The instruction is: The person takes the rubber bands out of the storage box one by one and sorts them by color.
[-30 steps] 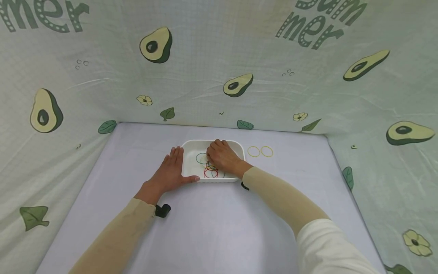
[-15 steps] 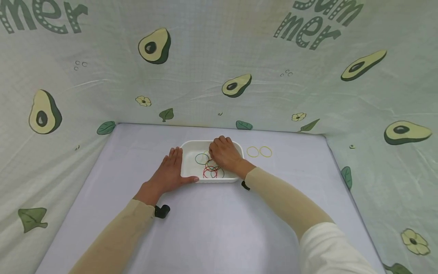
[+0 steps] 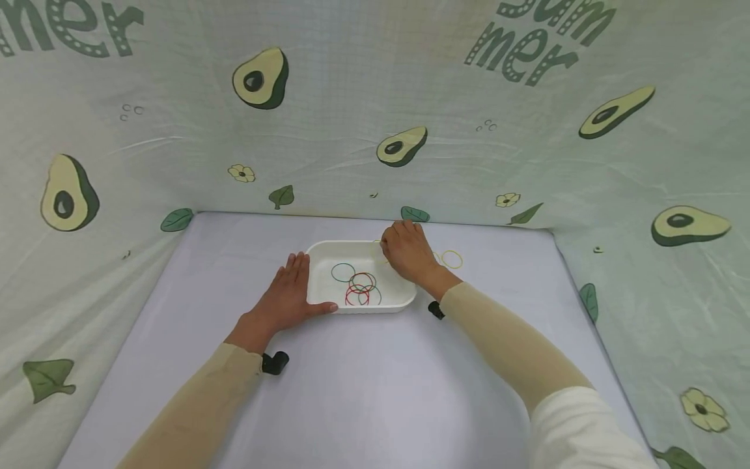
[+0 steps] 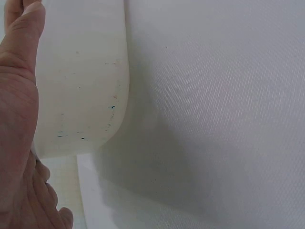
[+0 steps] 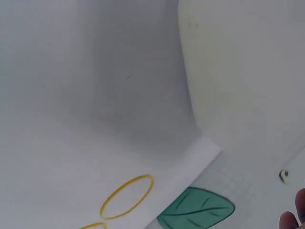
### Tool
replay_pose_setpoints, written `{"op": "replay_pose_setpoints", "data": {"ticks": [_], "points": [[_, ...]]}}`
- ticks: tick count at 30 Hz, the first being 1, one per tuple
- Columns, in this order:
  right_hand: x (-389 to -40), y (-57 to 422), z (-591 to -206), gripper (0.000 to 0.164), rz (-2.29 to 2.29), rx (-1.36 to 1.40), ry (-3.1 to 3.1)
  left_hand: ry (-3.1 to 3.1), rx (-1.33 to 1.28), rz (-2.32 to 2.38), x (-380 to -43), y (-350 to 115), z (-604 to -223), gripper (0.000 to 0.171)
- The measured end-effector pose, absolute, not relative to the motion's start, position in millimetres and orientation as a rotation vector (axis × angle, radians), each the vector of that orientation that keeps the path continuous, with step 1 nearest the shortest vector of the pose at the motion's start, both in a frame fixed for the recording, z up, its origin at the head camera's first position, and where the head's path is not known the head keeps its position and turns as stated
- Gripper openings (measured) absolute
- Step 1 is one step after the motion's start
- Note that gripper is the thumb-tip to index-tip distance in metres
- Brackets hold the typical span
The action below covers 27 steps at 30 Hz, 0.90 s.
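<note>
A white tray (image 3: 319, 286) stands on the table, with several green and red rubber bands (image 3: 361, 288) overlapping in it. My left hand (image 3: 287, 293) lies with straight fingers along the tray's left side, its thumb on the front rim; the left wrist view shows this hand (image 4: 19, 119) against the tray's outer wall (image 4: 83, 90). Above the tray's back right corner, my right hand (image 3: 407, 253) pinches a yellow rubber band (image 3: 377, 241), mostly hidden by the fingers. Only fingertips of the right hand (image 5: 294, 212) show in the right wrist view.
Right of the tray, a yellow rubber band (image 3: 452, 259) lies flat on the white tablecloth (image 3: 375, 391). Another beside it is partly covered by my right hand. A printed cloth (image 3: 328, 117) with avocados hangs around the back and sides.
My right hand has risen out of the tray's middle and moved right and back, taking a yellow rubber band with it. The left hand has stayed at the tray's left side.
</note>
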State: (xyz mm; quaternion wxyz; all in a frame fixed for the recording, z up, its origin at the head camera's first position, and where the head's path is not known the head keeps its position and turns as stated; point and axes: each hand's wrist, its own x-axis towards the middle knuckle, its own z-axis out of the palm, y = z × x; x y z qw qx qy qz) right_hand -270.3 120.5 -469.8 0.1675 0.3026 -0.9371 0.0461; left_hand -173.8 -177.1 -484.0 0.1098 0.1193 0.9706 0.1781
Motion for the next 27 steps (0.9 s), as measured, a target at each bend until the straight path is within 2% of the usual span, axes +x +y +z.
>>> {"op": "replay_pose_setpoints", "data": {"ticks": [11, 20, 27], "points": [[-278, 200, -464, 0.016, 0.243, 0.567, -2.783, 2.862, 0.36, 0.514, -173, -176, -483, 0.134], [-276, 270, -474, 0.018, 0.276, 0.343, -2.862, 2.869, 0.356, 0.5, -175, -175, -482, 0.133], [-274, 305, -486, 0.023, 0.266, 0.221, -2.925, 2.872, 0.36, 0.514, -178, -176, -484, 0.133]]}}
